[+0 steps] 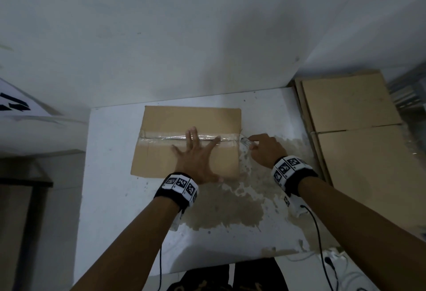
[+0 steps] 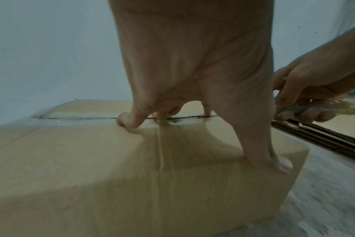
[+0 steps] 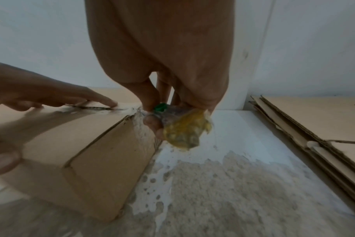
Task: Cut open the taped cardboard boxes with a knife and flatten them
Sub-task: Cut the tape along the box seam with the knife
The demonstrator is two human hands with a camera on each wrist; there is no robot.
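I'm getting dim, bluish, grainy pictures in all three views. Glare is gleaming along the tape (image 1: 184, 138) on the box (image 1: 161, 159). The left hand (image 2: 192, 72) is throwing a soft shadow toward the camera. Both wrist views are smearing and bending at their edges.

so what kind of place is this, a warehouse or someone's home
Hard to tell; probably a plain back room or storage corner. Bare white walls meet at a worn white table with peeling paint, and flattened cardboard boxes are stacked beside the taped cardboard box being worked on.
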